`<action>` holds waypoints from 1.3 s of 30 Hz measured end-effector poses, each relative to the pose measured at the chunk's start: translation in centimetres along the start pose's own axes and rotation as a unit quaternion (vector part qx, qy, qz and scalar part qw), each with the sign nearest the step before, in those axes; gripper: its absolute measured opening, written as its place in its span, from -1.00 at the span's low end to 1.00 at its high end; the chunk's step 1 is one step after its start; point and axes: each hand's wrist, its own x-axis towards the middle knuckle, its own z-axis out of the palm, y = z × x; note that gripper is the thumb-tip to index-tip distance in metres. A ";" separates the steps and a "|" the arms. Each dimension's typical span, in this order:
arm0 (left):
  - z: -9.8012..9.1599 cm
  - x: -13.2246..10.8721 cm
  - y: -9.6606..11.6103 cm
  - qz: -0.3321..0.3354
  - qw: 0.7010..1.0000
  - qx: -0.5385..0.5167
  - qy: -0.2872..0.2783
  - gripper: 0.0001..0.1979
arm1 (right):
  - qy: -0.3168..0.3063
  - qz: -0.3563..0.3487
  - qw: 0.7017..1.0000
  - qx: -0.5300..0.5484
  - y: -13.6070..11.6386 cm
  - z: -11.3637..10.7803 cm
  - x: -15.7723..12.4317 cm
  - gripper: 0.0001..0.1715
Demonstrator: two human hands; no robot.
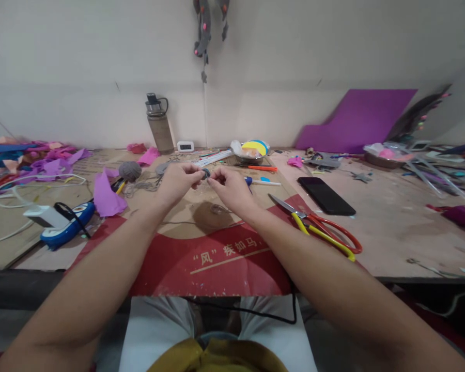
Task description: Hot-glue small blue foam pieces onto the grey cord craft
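Small dark piece between our fingertips above a red-printed sheet

Nearest to us are the hem of our mustard top point(217, 359) and our white trousers point(151, 336), below the table's edge. On the table lies a red-and-brown sheet point(163, 263) printed with Chinese characters, our forearms reaching over it. To the right, scissors point(307, 217) with one red and one yellow handle lie with their blades apart, and beyond them a black smartphone point(326, 196) rests screen up. To the left, a white plug-in adapter point(46, 216) sits on a blue power strip point(72, 225), near a purple fabric scrap point(108, 194).

Farther in, above the sheet, we hold a small dark piece point(206, 173), too small for us to identify. Our left hand point(182, 182) has thumb and forefinger closed on it. Our right hand point(231, 188) has thumb and fingertips drawn close together at its right edge; we cannot tell whether they grip it too.

Left of our hands sits a ball of grey yarn point(130, 171). Beyond them we see an orange-handled tool point(261, 168), a bowl point(248, 159) with a yellow and blue item in it, a small white digital clock point(185, 146) and an upright water bottle point(160, 129). A purple sheet point(356, 124) leans against the pale wall point(101, 62), where grey ornaments point(203, 31) hang.
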 end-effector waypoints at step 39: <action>0.7 -0.7 0.9 -0.002 0.996 -0.089 -0.030 -0.91 | 0.032 0.090 0.990 0.107 0.0 -0.3 0.3 -0.84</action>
